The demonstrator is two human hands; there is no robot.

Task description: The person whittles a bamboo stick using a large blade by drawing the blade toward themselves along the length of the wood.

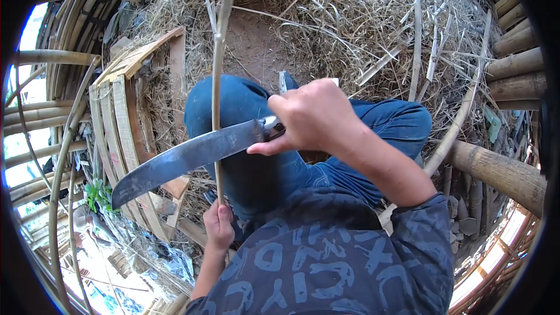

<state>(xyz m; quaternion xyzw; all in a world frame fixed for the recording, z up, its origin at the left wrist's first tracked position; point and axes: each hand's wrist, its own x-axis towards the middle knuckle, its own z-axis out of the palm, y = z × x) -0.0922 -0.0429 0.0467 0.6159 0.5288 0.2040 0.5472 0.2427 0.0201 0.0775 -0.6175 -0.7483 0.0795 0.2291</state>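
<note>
My right hand (309,116) is closed around the dark handle of a large machete (186,156), whose broad, curved blade points to the left. The blade lies across a long, thin bamboo strip (217,76), over my bent left knee. My left hand (220,226) grips the lower end of that strip, close to my body. From there the strip runs away from me, past the far edge of the view. Whether the edge bites into the strip cannot be made out.
Straw and shavings (350,29) cover the ground ahead. A wooden slatted crate (119,122) stands at the left. Thick bamboo poles (496,175) lie at the right, with a long split strip (461,116) beside them. Bamboo rails (44,116) form the left side.
</note>
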